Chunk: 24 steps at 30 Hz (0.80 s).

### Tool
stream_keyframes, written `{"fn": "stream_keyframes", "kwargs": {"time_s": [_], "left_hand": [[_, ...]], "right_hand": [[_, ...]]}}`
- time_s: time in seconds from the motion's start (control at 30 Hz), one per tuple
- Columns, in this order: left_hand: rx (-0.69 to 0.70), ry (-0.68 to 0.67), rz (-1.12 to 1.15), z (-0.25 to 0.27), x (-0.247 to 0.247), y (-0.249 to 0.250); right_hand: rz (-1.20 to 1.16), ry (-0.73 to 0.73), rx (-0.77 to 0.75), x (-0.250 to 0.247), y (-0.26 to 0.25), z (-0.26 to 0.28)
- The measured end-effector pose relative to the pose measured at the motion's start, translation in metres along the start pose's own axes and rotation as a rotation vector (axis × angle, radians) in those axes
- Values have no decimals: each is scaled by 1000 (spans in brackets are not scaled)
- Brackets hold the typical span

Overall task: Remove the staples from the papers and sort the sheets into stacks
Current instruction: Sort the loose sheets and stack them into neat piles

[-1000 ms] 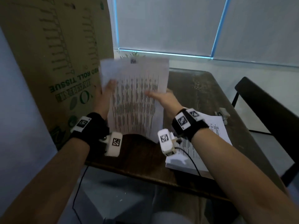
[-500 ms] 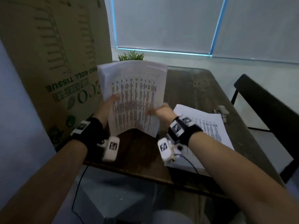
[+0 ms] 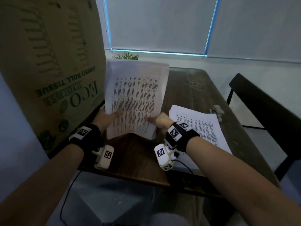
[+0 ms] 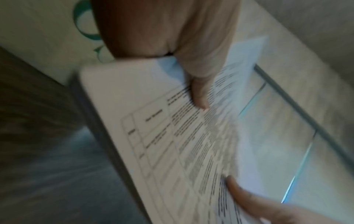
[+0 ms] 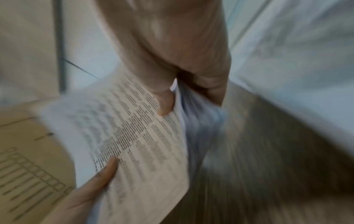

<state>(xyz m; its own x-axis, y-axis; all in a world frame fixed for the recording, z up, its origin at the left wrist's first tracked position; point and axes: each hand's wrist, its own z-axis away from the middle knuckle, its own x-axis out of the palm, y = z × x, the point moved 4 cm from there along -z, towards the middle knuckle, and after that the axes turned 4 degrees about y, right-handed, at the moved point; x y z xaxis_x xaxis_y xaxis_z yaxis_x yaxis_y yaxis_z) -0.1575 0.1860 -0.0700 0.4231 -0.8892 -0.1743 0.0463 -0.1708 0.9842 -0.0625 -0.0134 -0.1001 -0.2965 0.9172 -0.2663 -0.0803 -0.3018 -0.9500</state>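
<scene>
Just left of the flat stack of sheets on the table, both hands are holding a bundle of papers upright, bottom edge close to or on the tabletop, can't quite tell which. Left hand has its thumb pressed across the printed face with the fingers hidden behind the bundle, so it's gripping the left lower part. Right hand pinches the right lower corner, thumb on the front, fingers curled round the back edge; the right wrist view shows that pretty clearly even though it's blurry.

Looks to me like squaring up or setting down the bundle, so my take: keep both thumbs low and let the bottom edge tap the table evenly so the sheets line up before they go down. Don't squeeze too hard or the top flops over, it's already curling a bit. Can't see any staple from here, so worth checking the corners first.

The small grey thing just past the flat stack may be the staple remover, too small to be sure. A big cardboard box stands left of the bundle.
</scene>
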Motion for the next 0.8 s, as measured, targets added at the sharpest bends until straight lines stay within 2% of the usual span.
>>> {"fn": "stream_keyframes", "kwargs": {"time_s": [0.1, 0.17, 0.27, 0.37, 0.5, 0.63, 0.8], "left_hand": [[64, 58, 2, 7, 14, 28], [61, 37, 3, 13, 33, 38], [22, -79, 73, 25, 69, 43], [-5, -140, 57, 40, 111, 43], [-32, -228, 5, 54, 159, 33], [-60, -291, -76, 62, 183, 24], [-67, -338, -165, 64, 193, 12]], "right_hand": [[-57, 117, -127, -35, -16, 12], [-10, 189, -166, -69, -25, 25], [112, 153, -54, -116, -20, 52], [40, 87, 50, -154, -4, 86], [40, 109, 138, -190, 10, 127], [61, 174, 217, -211, 30, 142], [94, 161, 303, -214, 51, 143]]}}
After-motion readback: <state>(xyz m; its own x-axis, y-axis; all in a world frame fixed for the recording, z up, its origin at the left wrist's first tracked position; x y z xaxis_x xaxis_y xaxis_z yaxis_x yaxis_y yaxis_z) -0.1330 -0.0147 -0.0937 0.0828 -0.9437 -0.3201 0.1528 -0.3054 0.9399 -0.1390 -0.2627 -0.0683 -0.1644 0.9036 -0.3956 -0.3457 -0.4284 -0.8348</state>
